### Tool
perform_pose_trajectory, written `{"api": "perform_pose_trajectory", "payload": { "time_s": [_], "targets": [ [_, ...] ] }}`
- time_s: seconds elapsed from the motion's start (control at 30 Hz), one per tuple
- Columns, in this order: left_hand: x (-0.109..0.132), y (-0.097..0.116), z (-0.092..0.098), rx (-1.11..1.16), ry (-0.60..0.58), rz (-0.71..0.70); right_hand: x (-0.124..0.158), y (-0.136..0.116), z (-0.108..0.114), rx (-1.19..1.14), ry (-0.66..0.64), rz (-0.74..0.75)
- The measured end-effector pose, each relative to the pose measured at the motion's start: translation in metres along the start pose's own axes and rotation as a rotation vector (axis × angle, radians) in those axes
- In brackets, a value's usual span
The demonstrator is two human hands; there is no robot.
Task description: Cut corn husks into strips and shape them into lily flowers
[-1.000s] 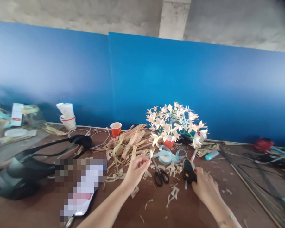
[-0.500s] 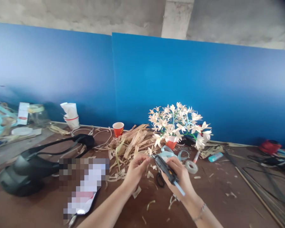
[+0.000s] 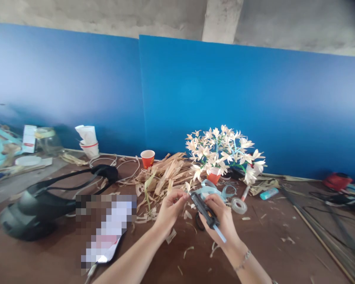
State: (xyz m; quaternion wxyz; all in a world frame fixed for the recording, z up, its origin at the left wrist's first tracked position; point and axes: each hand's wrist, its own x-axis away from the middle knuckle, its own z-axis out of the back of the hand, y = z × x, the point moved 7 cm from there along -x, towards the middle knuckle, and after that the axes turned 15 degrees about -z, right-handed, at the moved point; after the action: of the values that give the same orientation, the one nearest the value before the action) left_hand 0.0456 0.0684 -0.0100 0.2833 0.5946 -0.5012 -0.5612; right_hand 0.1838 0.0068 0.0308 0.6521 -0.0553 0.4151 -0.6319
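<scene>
In my right hand (image 3: pixel 220 219) is a dark hot glue gun (image 3: pixel 204 210), gripped round its body, with a pale glue stick (image 3: pixel 220 234) poking out of its rear end. Its nozzle points forward and left, close to the fingertips of my left hand (image 3: pixel 172 211). Those fingers are pinched on a small cream husk flower (image 3: pixel 188 186), which stands up just above them. Whether the nozzle touches the flower, I cannot tell. Behind my hands, many similar cream flowers on green and blue stems (image 3: pixel 221 152) stand in a red and white paper cup (image 3: pixel 213 176).
Dried corn husks (image 3: pixel 168 173) are heaped behind my left hand, near an orange paper cup (image 3: pixel 148 159). A tape roll (image 3: pixel 239 205) and light blue ribbon (image 3: pixel 208 188) lie right of centre. A black headset (image 3: pixel 32 213) and a blurred phone (image 3: pixel 109 232) are on the left. A blue panel (image 3: pixel 239 98) backs the table.
The whole view has shifted slightly. Both hands keep their hold, and the glue gun stays by the left fingertips, its rear end a little further left.
</scene>
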Motion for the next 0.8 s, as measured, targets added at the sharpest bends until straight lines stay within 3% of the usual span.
{"api": "perform_pose_trajectory", "payload": {
  "time_s": [0.8],
  "targets": [
    [-0.0011, 0.0015, 0.0047, -0.079, 0.018, -0.047, -0.0002, -0.0006, 0.0013, -0.006, 0.019, 0.014]
  ]
}}
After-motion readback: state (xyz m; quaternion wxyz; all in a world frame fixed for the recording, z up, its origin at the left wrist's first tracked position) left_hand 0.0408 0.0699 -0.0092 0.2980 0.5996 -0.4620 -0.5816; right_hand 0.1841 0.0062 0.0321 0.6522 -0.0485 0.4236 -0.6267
